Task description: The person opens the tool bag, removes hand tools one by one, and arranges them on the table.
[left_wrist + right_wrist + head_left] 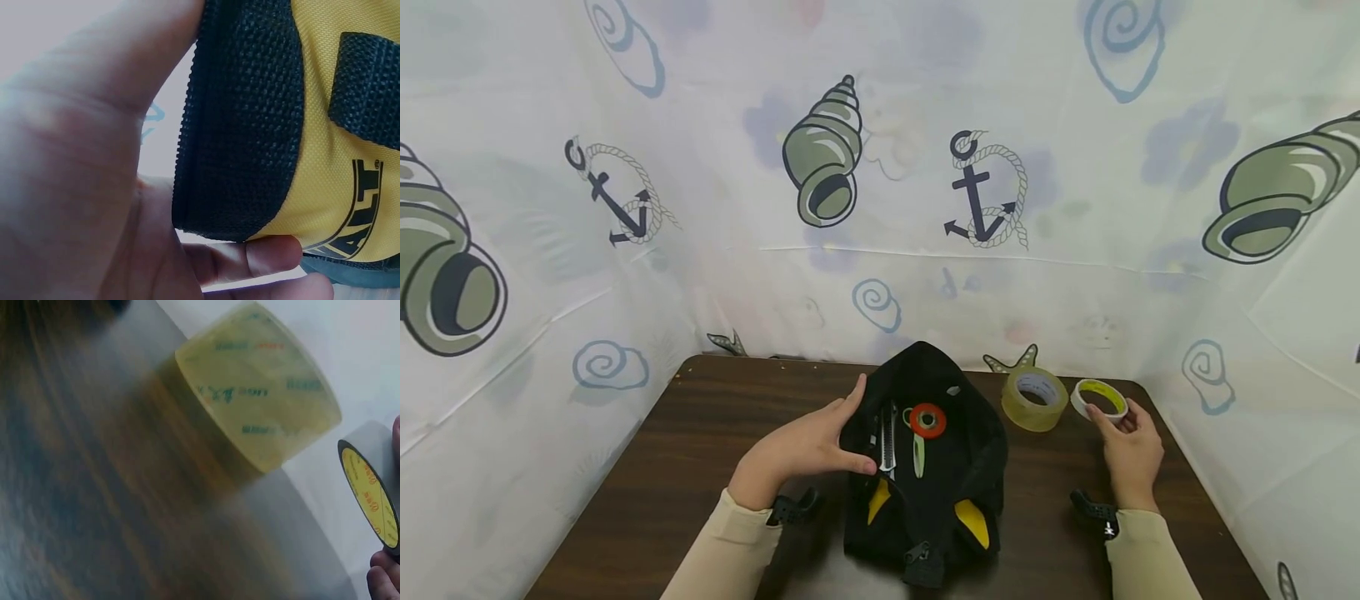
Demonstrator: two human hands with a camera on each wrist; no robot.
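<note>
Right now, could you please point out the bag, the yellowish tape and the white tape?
Bag [988,442], head view, right side wall.
Yellowish tape [259,390], right wrist view, outer face.
White tape [370,497], right wrist view, yellow inner face.

The black-and-yellow bag [951,475] sits open, its left rim gripped by the left hand [805,450]. The right hand [1135,454] holds the narrow, yellow-cored white tape roll [369,495] near the wider yellowish tape roll [1032,417].

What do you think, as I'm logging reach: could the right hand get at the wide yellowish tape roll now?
Probably yes: the wide roll sits beside the narrow roll, nothing visible between, though the right hand pinches that one and may need to release it first.
</note>
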